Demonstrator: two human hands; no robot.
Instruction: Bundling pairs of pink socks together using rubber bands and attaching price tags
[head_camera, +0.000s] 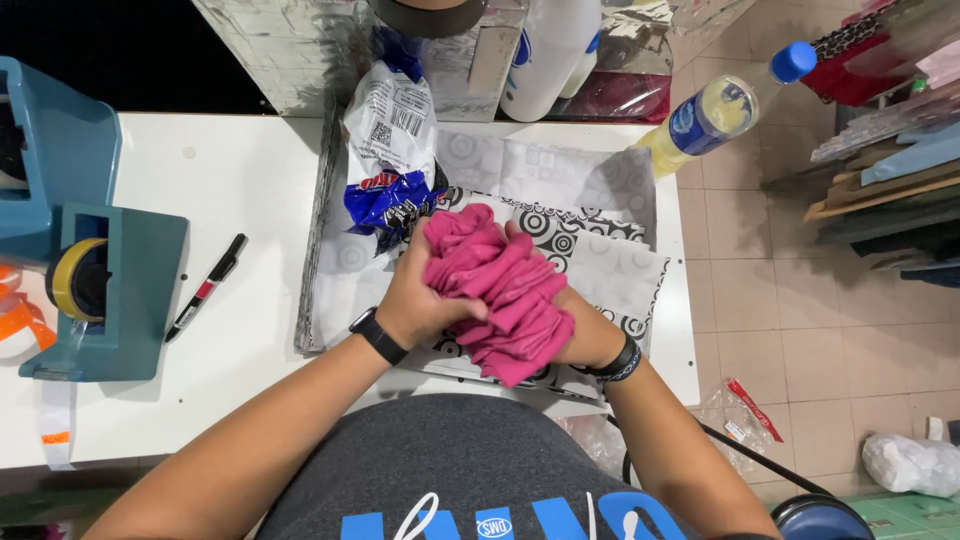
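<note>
You hold a bunched-up pink cloth (500, 295) in both hands, just above the middle of the white tabletop (250, 180). Your left hand (425, 295) is wrapped around the left side of the cloth, with the fingers closed tight on it. Your right hand (585, 335) is under the right side and grips it too, but the cloth hides most of those fingers. You wear a black watch (378, 335) on your left wrist and a dark band (620, 362) on your right wrist. Under the cloth lie sheets of wrapping paper (600, 270) with black and white circles on them. Just behind the cloth sits a crinkled blue and white plastic bag (392, 150), touching the paper. A black marker pen (205, 287) lies on the tabletop to your left, well apart from the cloth. Past the pen stands a big teal tape holder (110, 290) with a roll of tape in it. At the far right corner a bottle of yellow liquid (715, 115) with a blue cap lies tilted.
</note>
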